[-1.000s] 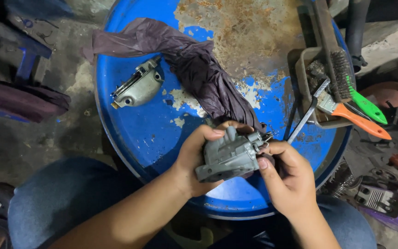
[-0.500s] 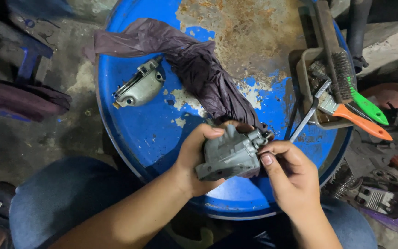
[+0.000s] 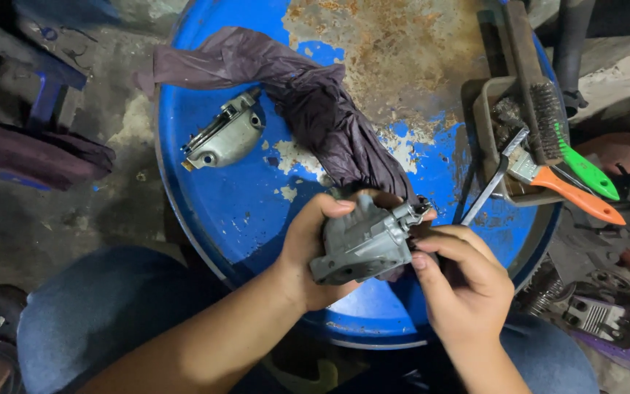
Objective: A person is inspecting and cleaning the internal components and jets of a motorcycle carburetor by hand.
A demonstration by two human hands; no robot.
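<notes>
Gripping from the left, the left hand [image 3: 313, 252] is wrapped round a grey metal casting [image 3: 362, 244], held over the blue drum [image 3: 220, 211]. Its right end is pinched by the right hand [image 3: 464, 281]; brushes [image 3: 563, 175] are seen beyond that.

No packages, labels, signs or screens are visible anywhere around the hands or on the surfaces near them.

drum [image 3: 205, 219] top edge cropped, cloth [image 3: 315, 109] end hidden
</notes>
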